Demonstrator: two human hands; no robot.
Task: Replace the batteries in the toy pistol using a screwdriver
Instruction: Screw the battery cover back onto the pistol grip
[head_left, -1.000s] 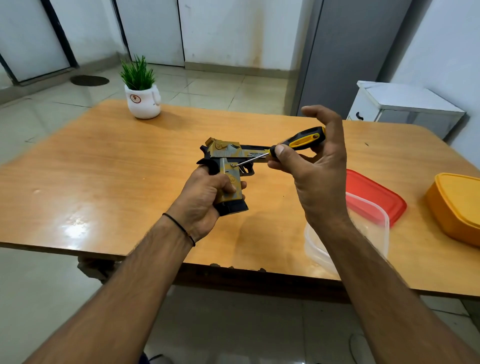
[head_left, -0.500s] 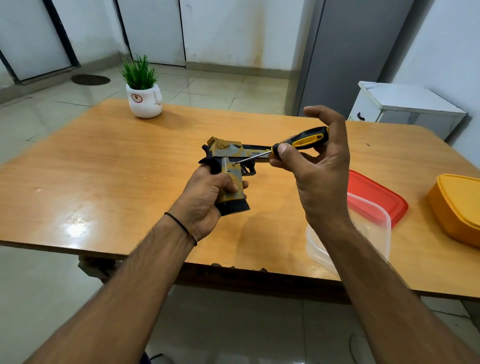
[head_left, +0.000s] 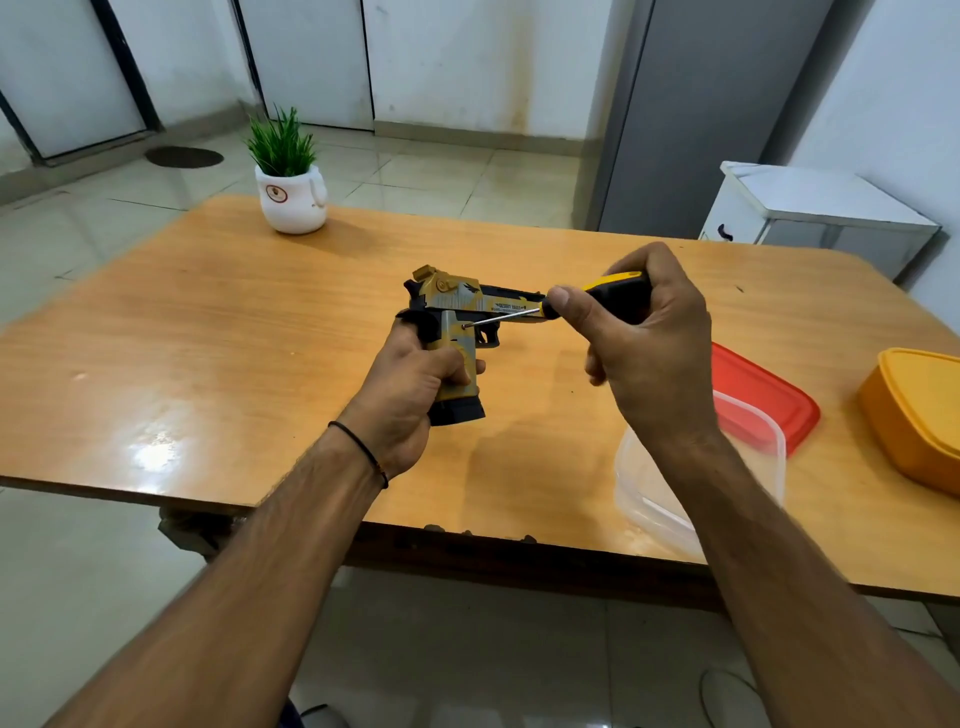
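A yellow, grey and black toy pistol (head_left: 457, 306) is held above the wooden table (head_left: 218, 332), barrel pointing right. My left hand (head_left: 410, 395) grips its handle from the left. My right hand (head_left: 644, 343) grips the black and yellow handle of a screwdriver (head_left: 597, 297), thumb along the handle. The thin metal shaft runs left and down, and its tip meets the top of the pistol's handle, just below the slide. No batteries are in sight.
A clear plastic box (head_left: 654, 499) stands at the table's near right edge, partly behind my right forearm, with a red lid (head_left: 763, 395) beside it. An orange box (head_left: 919, 410) sits far right. A potted plant (head_left: 291, 176) stands at the back left.
My right hand's fingers, spread before, have curled round the screwdriver handle. The tip stays at the same spot on the pistol's handle. My left hand keeps its grip.
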